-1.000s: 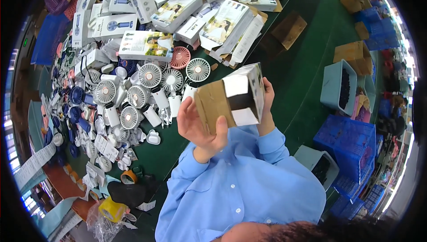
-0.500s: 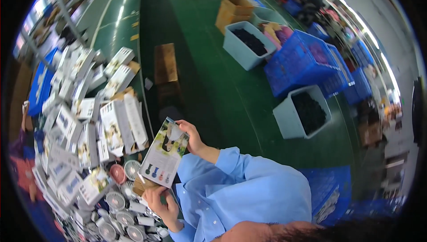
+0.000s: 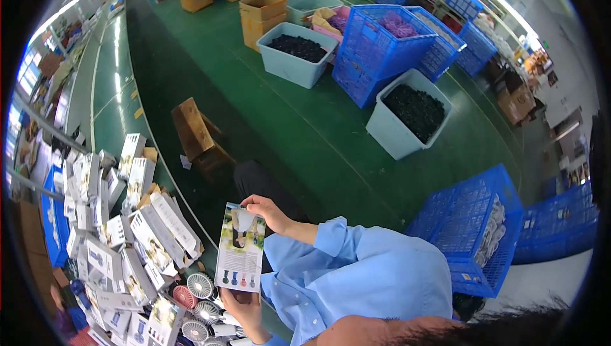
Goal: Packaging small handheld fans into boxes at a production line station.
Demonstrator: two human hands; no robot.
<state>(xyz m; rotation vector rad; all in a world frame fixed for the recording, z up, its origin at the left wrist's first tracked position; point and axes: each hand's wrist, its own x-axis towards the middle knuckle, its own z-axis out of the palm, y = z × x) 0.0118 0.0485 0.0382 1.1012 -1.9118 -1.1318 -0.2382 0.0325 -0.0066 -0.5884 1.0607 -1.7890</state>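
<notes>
Right hand (image 3: pixel 270 214): grips the upper end of a printed fan box (image 3: pixel 240 247), beside the green table (image 3: pixel 111 91).
Left hand (image 3: pixel 243 311): at the lower end; closure hidden, cannot tell.
Drop risk: possible, should right grip slacken.
Knock risk: box could strike the piled white cartons (image 3: pixel 150 236).
Set-down space: crowded by handheld fans (image 3: pixel 200 285).
Walkway: wooden stool (image 3: pixel 191 131) obstructs.

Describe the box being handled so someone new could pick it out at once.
Start at the blue shirt, bottom centre, then look just left. The right hand at the top and the left hand at the bottom hold a box showing a photo above a row of small fan pictures. Unlike the pile of boxes farther left, it is held in the hands.
</notes>
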